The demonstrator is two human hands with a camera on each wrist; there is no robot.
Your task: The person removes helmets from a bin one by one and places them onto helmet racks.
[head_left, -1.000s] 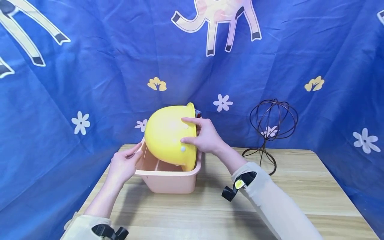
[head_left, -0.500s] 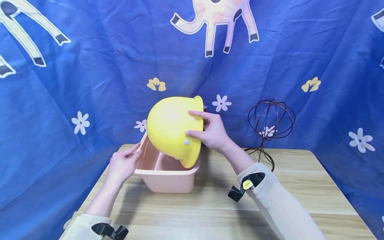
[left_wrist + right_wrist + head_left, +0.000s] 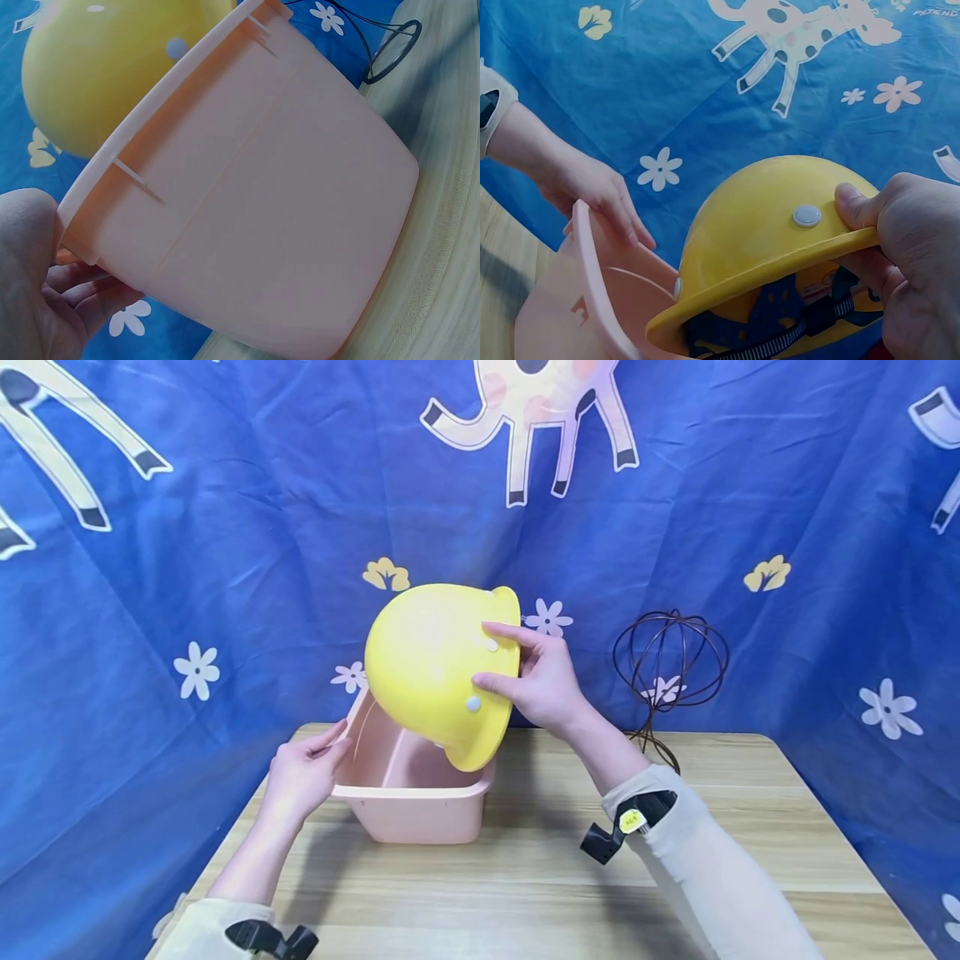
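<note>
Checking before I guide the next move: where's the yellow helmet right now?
In the head view, just left of centre, the yellow helmet is tilted over the pink bin, held by the right hand.

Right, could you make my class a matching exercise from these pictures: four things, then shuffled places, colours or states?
1. yellow helmet
2. pink bin
3. wire stand
4. backdrop

A. on the table, untouched
B. held by the right hand
C. blue, printed with flowers
D. gripped at its rim by the left hand

Pairs: 1-B, 2-D, 3-A, 4-C
</note>
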